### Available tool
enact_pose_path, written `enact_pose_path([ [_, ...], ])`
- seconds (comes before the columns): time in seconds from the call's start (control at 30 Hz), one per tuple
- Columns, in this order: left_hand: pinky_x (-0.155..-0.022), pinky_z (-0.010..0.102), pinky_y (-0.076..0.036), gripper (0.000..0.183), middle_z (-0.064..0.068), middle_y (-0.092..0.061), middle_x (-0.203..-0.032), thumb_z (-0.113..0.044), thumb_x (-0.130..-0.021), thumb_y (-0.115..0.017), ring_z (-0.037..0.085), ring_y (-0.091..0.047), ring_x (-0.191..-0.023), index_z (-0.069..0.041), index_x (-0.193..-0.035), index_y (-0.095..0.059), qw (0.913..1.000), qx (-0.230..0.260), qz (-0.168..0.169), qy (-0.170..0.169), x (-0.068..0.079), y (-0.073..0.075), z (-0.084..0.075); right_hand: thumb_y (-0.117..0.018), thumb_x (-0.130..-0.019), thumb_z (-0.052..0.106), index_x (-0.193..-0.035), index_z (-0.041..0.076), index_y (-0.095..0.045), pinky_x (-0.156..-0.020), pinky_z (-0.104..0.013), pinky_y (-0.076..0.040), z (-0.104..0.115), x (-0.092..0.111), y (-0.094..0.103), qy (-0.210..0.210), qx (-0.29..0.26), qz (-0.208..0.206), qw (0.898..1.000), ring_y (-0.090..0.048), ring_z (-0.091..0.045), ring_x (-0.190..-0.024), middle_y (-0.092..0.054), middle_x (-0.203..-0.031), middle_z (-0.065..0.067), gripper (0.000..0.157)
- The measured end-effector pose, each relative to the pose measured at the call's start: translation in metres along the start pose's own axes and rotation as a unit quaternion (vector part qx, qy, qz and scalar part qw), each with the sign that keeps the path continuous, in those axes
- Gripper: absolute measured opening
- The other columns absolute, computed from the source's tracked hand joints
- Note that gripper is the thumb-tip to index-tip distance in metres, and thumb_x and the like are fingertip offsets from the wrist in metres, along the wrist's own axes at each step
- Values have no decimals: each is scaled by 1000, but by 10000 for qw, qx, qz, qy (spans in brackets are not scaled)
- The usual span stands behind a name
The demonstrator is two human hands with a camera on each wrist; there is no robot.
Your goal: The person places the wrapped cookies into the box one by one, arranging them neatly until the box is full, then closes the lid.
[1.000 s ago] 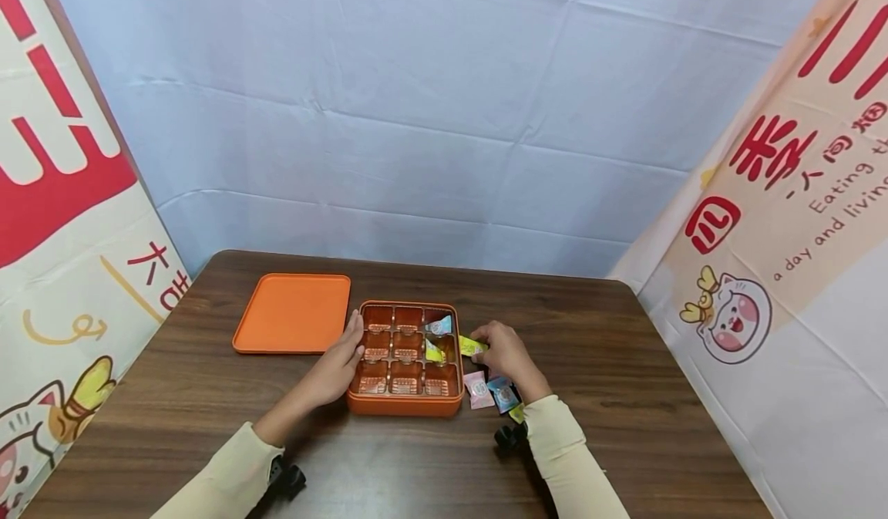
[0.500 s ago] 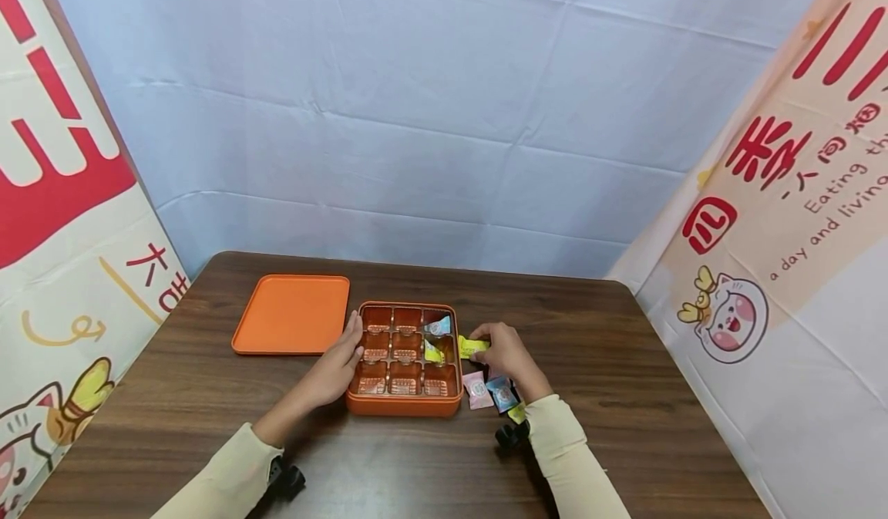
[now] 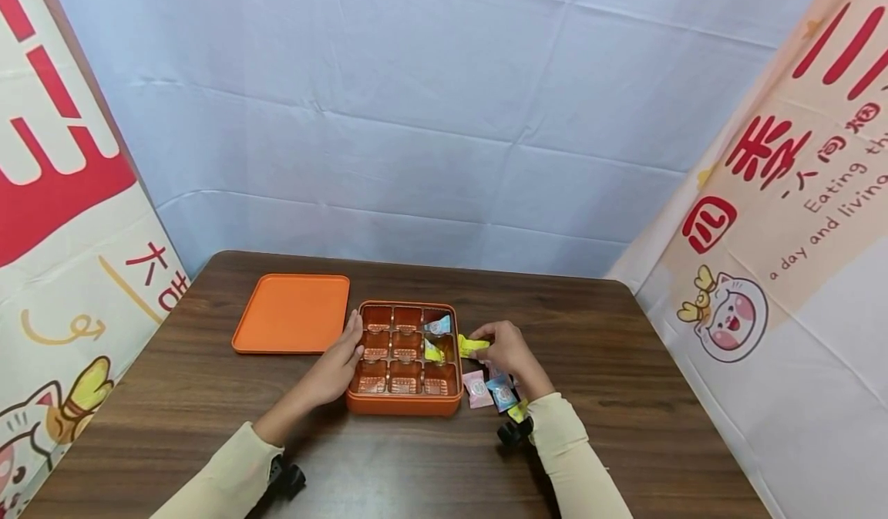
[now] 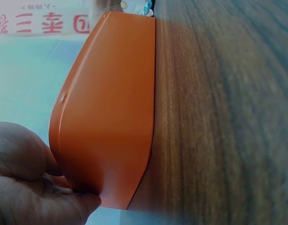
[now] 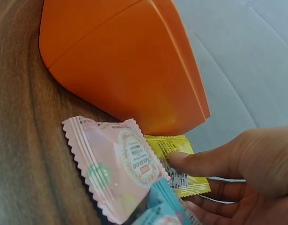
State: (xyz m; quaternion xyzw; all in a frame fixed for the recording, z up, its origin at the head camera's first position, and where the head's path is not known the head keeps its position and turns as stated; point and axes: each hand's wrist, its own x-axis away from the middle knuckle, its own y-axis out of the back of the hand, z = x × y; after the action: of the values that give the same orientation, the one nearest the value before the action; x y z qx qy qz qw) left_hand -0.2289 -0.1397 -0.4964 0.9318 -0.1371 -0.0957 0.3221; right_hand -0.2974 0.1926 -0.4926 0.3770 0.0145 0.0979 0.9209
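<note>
An orange box (image 3: 405,406) with a nine-compartment insert stands on the table. My left hand (image 3: 340,361) rests along its left side, fingers fairly straight in the head view; the left wrist view shows thumb and fingertips at a corner of the box (image 4: 106,93). Right of the box, my right hand (image 3: 509,349) pinches a yellow wrapped candy (image 3: 471,345). In the right wrist view the thumb lies across that candy (image 5: 181,180), with the other fingers behind it. A blue wrapped candy (image 3: 438,325) and a yellow one (image 3: 434,352) sit in the right column of compartments.
Near my right hand lie a pink wrapped candy (image 3: 477,389), a blue one (image 3: 502,392) and a yellow one (image 3: 517,411), partly overlapping others. The orange lid (image 3: 294,315) lies flat at the box's left. Behind the table (image 3: 555,303) hangs a pale cloth.
The yellow candy in my right hand has tilted slightly and shows more. My right hand has shifted only a little; a pink wrapper shows beneath it now. The left hand and box stay put.
</note>
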Motion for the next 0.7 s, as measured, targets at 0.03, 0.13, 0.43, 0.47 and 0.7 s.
enact_pose_path([
  [0.03,-120,57,-13,59,19,8,-167,-5,-110,-38,39,-4,-153,9,-158,-7,10000,0,4,10,0,0,0,-83,-81,0,-99,5,-78,-72,-36,-57,0,0,0,-26,-28,-1,10000,-66,-18,-82,-72,-96,-6,19],
  [0.13,-120,57,-13,60,19,8,-167,-6,-110,-38,39,-4,-153,8,-158,-7,10000,-10,-6,34,0,0,0,-83,-81,-1,-98,4,-77,-69,-35,-57,0,1,1,-30,-87,1,10000,-66,-19,-80,-72,-93,-7,18],
  [0.43,-120,57,-11,57,23,3,-166,0,-108,-39,40,-5,-152,13,-156,-11,9997,-47,-201,-161,2,-4,-2,-82,-83,0,-95,6,-74,-64,-33,-56,-2,3,0,-278,-400,-4,9988,-65,-18,-75,-69,-88,-6,16],
  [0.47,-120,57,-12,57,23,3,-166,0,-108,-40,41,-5,-152,13,-156,-12,9996,-50,-216,-166,3,-4,-2,-82,-84,1,-96,6,-74,-63,-33,-57,-3,3,0,-290,-465,20,9985,-65,-19,-74,-69,-88,-6,15],
  [0.7,-119,59,-13,56,23,2,-166,-1,-108,-39,41,-7,-152,13,-156,-13,9993,-40,-316,-181,2,-2,0,-78,-88,2,-103,3,-75,-61,-35,-60,-3,0,-1,-244,-1003,0,9947,-70,-22,-73,-70,-90,-10,15],
])
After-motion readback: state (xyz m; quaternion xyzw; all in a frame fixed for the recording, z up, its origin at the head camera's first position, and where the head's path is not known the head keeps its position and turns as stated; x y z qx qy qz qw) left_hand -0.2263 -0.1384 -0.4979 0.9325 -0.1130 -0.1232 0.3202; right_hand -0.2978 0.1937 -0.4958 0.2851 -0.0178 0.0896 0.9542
